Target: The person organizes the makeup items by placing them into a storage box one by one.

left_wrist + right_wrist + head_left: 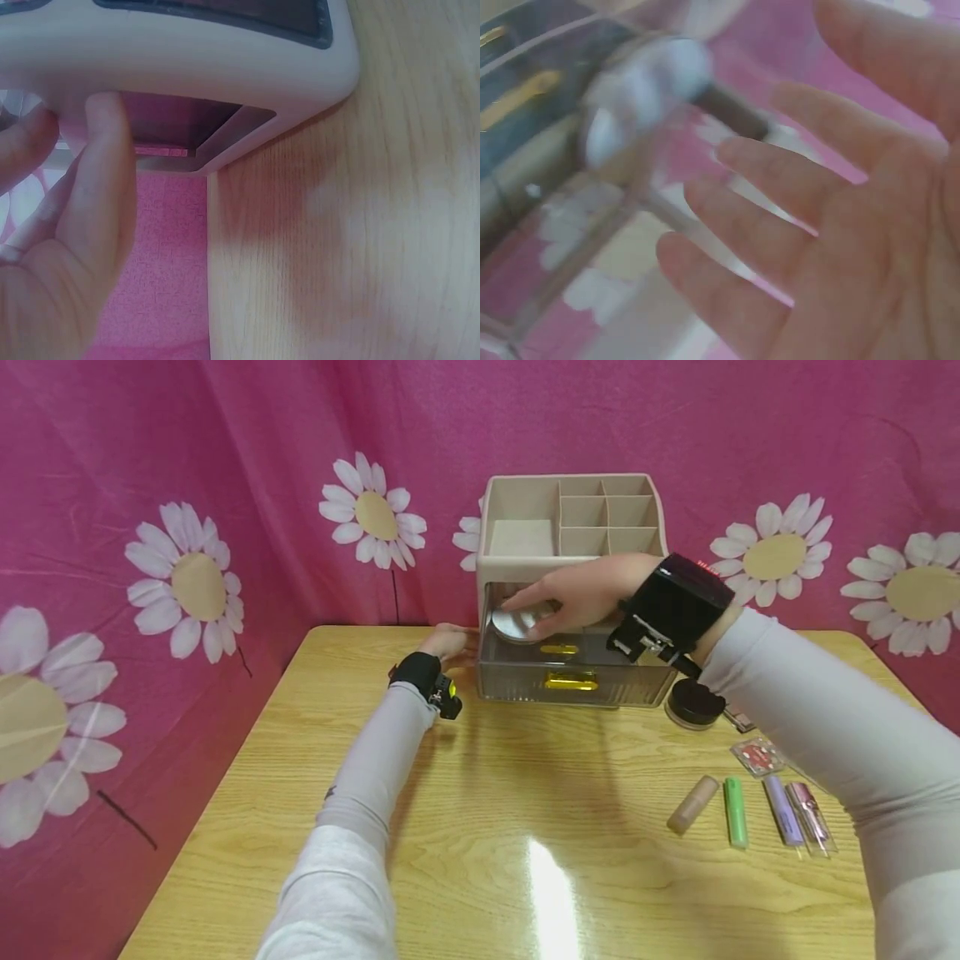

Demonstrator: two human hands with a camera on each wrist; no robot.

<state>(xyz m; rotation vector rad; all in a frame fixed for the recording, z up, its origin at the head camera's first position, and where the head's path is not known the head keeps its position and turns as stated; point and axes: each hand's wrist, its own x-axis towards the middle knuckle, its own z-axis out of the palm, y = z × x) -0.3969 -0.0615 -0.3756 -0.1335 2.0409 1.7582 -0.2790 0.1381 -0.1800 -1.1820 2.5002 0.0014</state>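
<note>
The right hand (588,592) shows extended fingers, not closed round the silver disc (512,626) just beneath them inside the organizer (521,568), whose side the left hand (448,643) touches, fingers likewise unclenched; an uneven push could tip the disc or jam it there.

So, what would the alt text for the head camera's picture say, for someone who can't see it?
A person's right hand reaches over a round silver item at the front of a beige drawer box, while the left hand is at the box's side. Makeup tubes lie to the right on a wooden table, with a pink daisy cloth behind.
</note>
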